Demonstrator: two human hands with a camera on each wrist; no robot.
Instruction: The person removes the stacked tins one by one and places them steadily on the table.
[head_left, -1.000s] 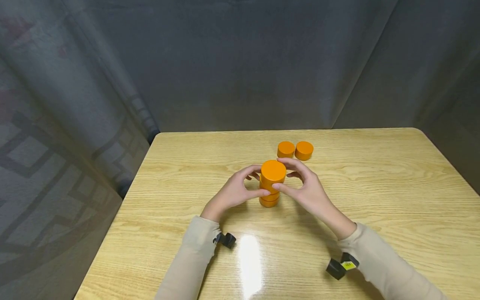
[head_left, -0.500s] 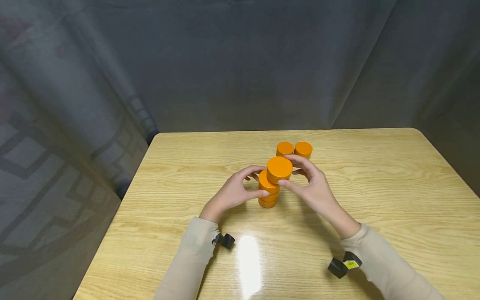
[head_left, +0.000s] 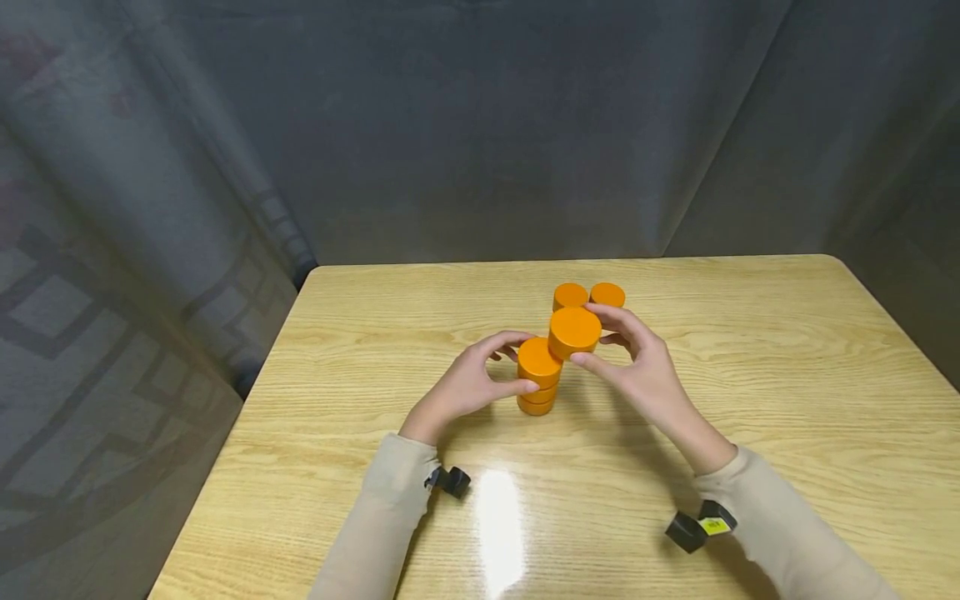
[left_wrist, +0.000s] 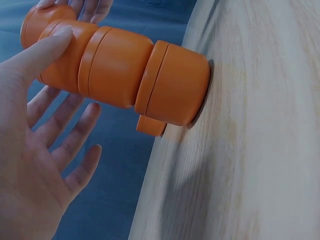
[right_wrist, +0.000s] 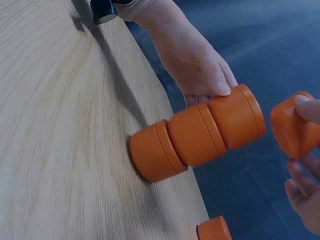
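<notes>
All pucks plain orange: stack (head_left: 537, 377), lifted puck (head_left: 574, 331), two loose pucks (head_left: 588, 295). Bench (head_left: 750, 392) light wood, visible grain. Sleeves (head_left: 382, 508) beige. Curtain (head_left: 465, 125) dark grey.

Left hand (head_left: 467, 385), right hand (head_left: 647, 373): bare. Sleeves (head_left: 780, 525): long, beige, close-fitting. Wrist cameras: small black units under each cuff; right unit (head_left: 699, 527) bears a yellow label.

A light wooden table (head_left: 750, 350) with a glossy top stood against a dark grey curtain (head_left: 480, 125). Two orange cylinders (head_left: 588, 294) sat side by side near its far edge.
</notes>
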